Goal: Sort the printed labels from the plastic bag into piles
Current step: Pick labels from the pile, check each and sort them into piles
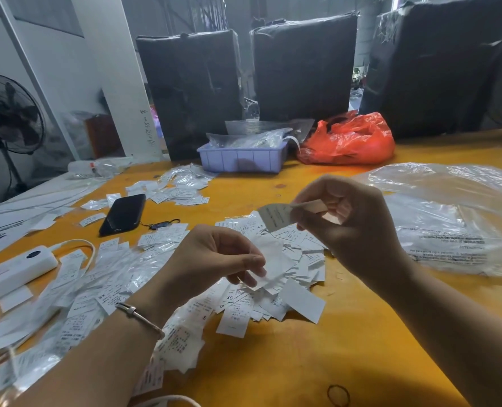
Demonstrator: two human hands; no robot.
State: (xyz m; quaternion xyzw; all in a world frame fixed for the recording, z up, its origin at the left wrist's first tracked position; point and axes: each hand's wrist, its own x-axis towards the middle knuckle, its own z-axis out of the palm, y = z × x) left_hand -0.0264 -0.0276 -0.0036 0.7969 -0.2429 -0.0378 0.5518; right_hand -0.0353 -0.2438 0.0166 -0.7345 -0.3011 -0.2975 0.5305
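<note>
I'm pinching one label [276, 216] in my right hand [340, 227], my left hand [214, 259] gripping a few more labels [273, 265]; next, reading its size, I'm choosing a pile.

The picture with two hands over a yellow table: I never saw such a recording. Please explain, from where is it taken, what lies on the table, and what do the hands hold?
There is no machine here. A person wears one camera on the head, so you look down at that person's own hands. The left hand, with a bracelet on the wrist, pinches a thin white piece. The right hand pinches one printed label, raised above the table. Below lies a heap of labels; some show S or XS. Around it: a black phone, a white power strip, a purple tray, a red bag and a large clear plastic bag.
</note>
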